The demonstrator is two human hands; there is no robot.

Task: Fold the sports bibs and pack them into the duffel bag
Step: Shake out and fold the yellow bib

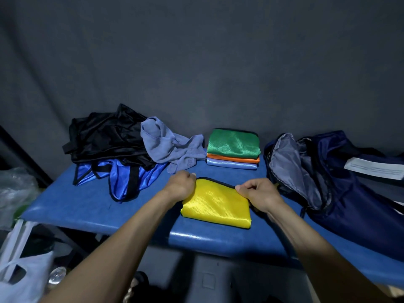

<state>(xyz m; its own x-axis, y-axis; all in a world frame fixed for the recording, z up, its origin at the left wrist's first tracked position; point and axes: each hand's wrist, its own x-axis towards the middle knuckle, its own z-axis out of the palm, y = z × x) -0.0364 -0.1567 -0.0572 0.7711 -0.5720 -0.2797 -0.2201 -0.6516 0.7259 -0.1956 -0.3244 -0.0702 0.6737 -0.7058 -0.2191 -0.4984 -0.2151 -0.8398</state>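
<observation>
Dark grey cloth hangs behind a blue padded table (pixel 91 206). Both hands hold a folded yellow bib (pixel 215 204) that lies flat near the front edge of the table. The left hand (pixel 182 185) has its fingers curled around the far left corner of the bib. The right hand (pixel 259 194) pinches the far right corner between thumb and fingers. A thin black trim runs along the far edge of the bib, from one hand to the other.

Just past the hands, further back on the table, sits a neat stack of folded bibs (pixel 233 149). Green is on top, orange is under it, and light blue is at the bottom.

Past the left hand, a crumpled pale blue bib (pixel 168 145) lies loose. Further left of it is a messy heap of a black bib (pixel 107 136) on top of a shiny blue bib (pixel 122 178) with black trim.

Right next to the right hand is the dark blue duffel bag (pixel 341 193). It lies on its side with its mouth open toward the hands, and the grey lining shows inside. A white paper (pixel 375 168) rests on top of the bag.

Down to the left, below the table, are some white plastic bags (pixel 24 278).
</observation>
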